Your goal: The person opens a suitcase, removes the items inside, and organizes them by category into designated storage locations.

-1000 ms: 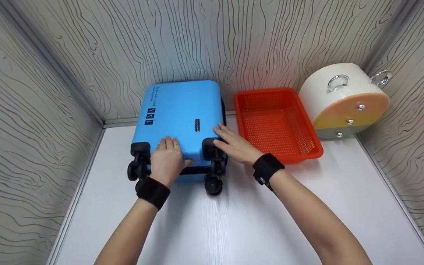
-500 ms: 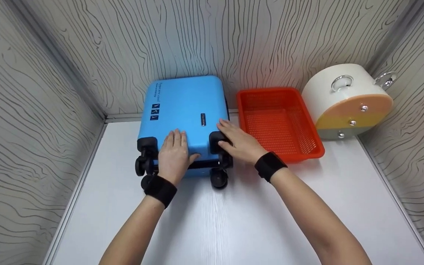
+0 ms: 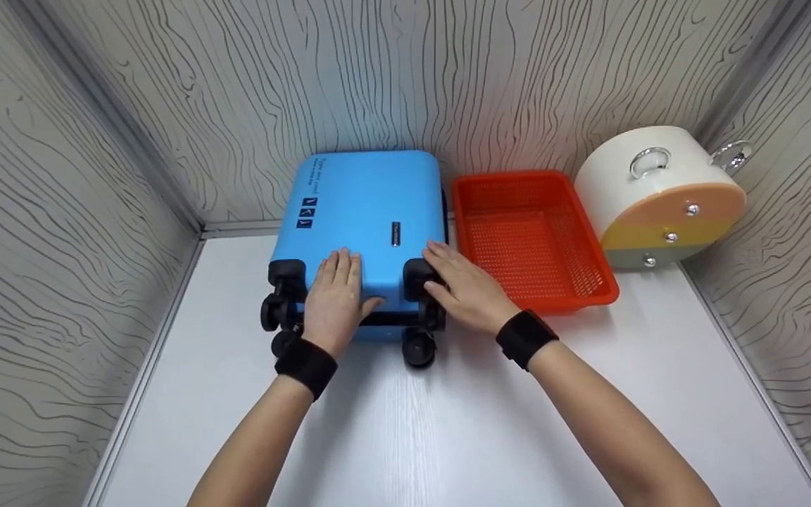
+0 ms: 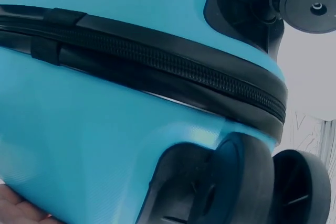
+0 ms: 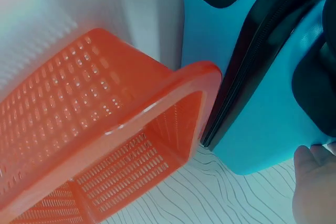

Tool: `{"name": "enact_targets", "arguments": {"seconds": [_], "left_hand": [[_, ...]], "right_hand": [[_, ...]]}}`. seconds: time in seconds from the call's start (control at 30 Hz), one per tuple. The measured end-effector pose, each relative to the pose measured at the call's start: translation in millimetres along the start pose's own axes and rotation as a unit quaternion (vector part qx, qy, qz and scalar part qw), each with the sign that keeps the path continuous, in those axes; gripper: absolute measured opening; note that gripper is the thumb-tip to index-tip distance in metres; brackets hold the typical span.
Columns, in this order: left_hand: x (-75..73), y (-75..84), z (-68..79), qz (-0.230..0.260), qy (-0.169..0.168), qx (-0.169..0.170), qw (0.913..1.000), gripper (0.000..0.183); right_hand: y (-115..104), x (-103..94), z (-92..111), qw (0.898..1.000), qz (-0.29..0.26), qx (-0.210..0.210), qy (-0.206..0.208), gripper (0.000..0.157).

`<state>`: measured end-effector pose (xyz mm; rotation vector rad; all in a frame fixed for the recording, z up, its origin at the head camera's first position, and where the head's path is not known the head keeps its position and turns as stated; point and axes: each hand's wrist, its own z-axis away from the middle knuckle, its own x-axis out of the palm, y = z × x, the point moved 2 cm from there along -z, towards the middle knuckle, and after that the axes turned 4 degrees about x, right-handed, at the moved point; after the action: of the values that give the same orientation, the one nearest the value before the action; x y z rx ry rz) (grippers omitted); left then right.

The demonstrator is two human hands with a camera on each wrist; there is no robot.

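A light blue hard-shell suitcase (image 3: pixel 370 201) lies on its side against the back wall, its black wheels (image 3: pixel 419 347) facing me. My left hand (image 3: pixel 335 303) rests on its near edge between the wheel mounts, fingers straight and thumb out to the side. At the near right corner, my right hand (image 3: pixel 472 292) touches the suitcase by the black wheel mount with extended fingers. The left wrist view shows the black zipper (image 4: pixel 173 66) running across the wheel end. In the right wrist view, the fingertips (image 5: pixel 310 163) meet the blue shell.
Close to the suitcase's right side stands an orange-red perforated plastic basket (image 3: pixel 606 285). Beyond it is a white rounded container (image 3: pixel 631 155) with a striped orange, yellow and green front and metal rings. Patterned walls enclose the white table (image 3: pixel 405 436) at the back and sides.
The suitcase has shifted a little to the right, nearer the basket, and both hands have moved with it. The basket and the white container stay in place.
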<state>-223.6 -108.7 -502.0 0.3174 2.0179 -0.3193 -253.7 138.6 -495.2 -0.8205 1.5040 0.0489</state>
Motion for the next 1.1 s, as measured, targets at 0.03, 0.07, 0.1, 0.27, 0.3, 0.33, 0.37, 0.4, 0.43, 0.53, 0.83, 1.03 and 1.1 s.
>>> {"name": "enact_targets", "arguments": {"seconds": [0.03, 0.07, 0.1, 0.27, 0.3, 0.33, 0.37, 0.4, 0.43, 0.53, 0.83, 1.03, 1.1], "left_hand": [[0.3, -0.1, 0.5, 0.000, 0.003, 0.001, 1.0000, 0.089], [0.6, -0.3, 0.7, 0.001, 0.007, 0.002, 1.0000, 0.089], [0.9, -0.5, 0.8, 0.001, 0.012, 0.003, 0.9999, 0.089], [2.3, 0.9, -4.2, 0.007, 0.023, 0.000, 0.9997, 0.089], [2.7, 1.2, -4.8, 0.008, 0.021, -0.002, 0.9997, 0.089], [3.2, 1.7, -5.1, 0.012, 0.018, -0.005, 0.9998, 0.090], [3.8, 2.6, -5.2, 0.015, 0.014, -0.007, 0.9998, 0.090], [4.5, 3.7, -4.5, 0.021, 0.010, -0.009, 0.9997, 0.090], [5.4, 5.2, -3.4, 0.029, 0.007, -0.009, 0.9995, 0.089], [8.7, 14.4, 5.3, 0.064, 0.024, 0.011, 0.9976, 0.079], [34.9, 72.7, 52.1, 0.356, -0.003, -0.058, 0.9327, 0.020], [53.9, 100.7, 41.9, 0.630, -0.146, -0.261, 0.7168, 0.035], [57.1, 106.8, 35.4, 0.664, -0.149, -0.293, 0.6716, 0.034]], "right_hand": [[-0.9, 0.3, -0.7, 1.000, 0.004, 0.002, 0.002, 0.061], [-2.1, 0.2, -1.8, 1.000, 0.006, 0.004, 0.005, 0.061], [-3.5, 0.0, -3.3, 1.000, 0.009, 0.007, 0.008, 0.061], [-9.5, -8.3, -15.9, 0.999, 0.026, 0.021, 0.012, 0.063], [-10.6, -9.0, -18.8, 0.999, 0.037, 0.018, 0.006, 0.064], [-11.7, -9.7, -21.4, 0.999, 0.047, 0.013, -0.001, 0.066], [-12.7, -10.2, -23.5, 0.998, 0.058, 0.010, -0.011, 0.067], [-13.6, -10.5, -25.2, 0.998, 0.067, 0.006, -0.022, 0.069], [-14.3, -10.6, -26.5, 0.997, 0.072, 0.005, -0.034, 0.070], [-16.7, -11.6, -27.4, 0.996, 0.070, 0.009, -0.058, 0.071], [-17.0, -15.2, -25.6, 0.996, 0.049, 0.017, -0.066, 0.069], [-20.4, -16.8, -25.7, 0.997, 0.039, 0.014, -0.062, 0.065], [-22.0, -17.3, -25.9, 0.997, 0.043, 0.019, -0.062, 0.063]]}}
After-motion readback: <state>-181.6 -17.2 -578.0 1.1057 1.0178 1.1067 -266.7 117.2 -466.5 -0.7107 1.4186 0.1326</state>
